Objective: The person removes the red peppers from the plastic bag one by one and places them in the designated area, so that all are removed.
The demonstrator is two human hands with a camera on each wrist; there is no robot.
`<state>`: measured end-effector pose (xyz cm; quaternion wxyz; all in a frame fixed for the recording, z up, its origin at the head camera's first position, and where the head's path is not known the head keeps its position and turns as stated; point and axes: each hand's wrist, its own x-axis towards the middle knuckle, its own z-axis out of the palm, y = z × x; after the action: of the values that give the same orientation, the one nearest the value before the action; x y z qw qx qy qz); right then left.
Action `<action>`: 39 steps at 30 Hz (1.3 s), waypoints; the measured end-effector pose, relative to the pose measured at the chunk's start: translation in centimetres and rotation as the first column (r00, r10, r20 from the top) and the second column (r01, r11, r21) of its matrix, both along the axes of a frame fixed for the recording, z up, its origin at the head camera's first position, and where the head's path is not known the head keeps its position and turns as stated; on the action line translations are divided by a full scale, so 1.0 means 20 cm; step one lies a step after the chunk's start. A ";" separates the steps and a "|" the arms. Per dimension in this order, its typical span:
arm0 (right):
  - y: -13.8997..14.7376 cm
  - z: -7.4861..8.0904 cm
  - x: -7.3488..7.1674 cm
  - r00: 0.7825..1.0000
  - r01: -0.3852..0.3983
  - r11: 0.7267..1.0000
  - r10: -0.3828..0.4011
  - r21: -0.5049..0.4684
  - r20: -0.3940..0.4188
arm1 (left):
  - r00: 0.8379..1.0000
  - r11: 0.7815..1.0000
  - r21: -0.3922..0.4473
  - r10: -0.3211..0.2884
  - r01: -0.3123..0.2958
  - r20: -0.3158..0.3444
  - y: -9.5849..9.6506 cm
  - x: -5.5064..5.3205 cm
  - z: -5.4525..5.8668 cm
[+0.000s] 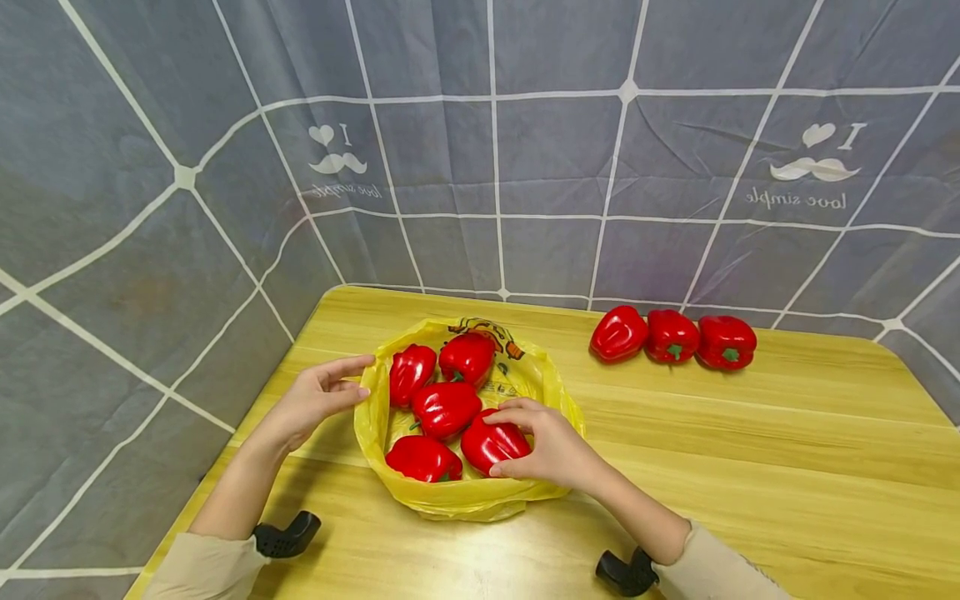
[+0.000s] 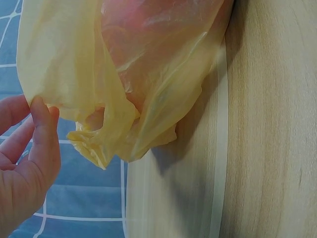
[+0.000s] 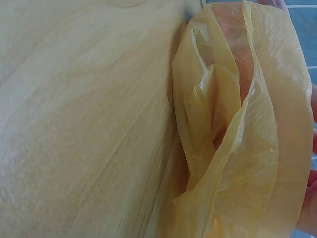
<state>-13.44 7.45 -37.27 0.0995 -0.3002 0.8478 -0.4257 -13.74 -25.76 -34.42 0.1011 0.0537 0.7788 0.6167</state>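
A yellow plastic bag (image 1: 551, 387) stands with its mouth wide on the table, several glossy red bell peppers (image 1: 446, 408) inside it. At the bag's left rim, my left hand (image 1: 315, 400) pinches the edge between thumb and fingers; the left wrist view shows these fingertips at the yellow film (image 2: 59, 59). My right hand (image 1: 551, 446) reaches in over the right rim and grips a bell pepper (image 1: 487, 442) at the bag's front right, thumb and fingers on either side of it. From the right wrist, the bag's wall (image 3: 267, 124) hides most of that hand and the pepper.
Three more red bell peppers (image 1: 672, 337) lie in a row at the back of the wooden table (image 1: 712, 450), right of the bag. A grey cloth with white lines (image 1: 555, 150) hangs behind the table and along its left side.
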 end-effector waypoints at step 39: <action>0.02 0.00 -0.01 1.000 -0.001 1.000 0.001 -0.010 0.006 | 1.000 1.000 -0.001 0.003 -0.003 0.001 0.00 0.00 0.00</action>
<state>-13.63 7.80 -37.21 0.1007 -0.2996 0.8453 -0.4308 -13.75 -25.70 -34.35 0.1008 0.0523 0.7790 0.6166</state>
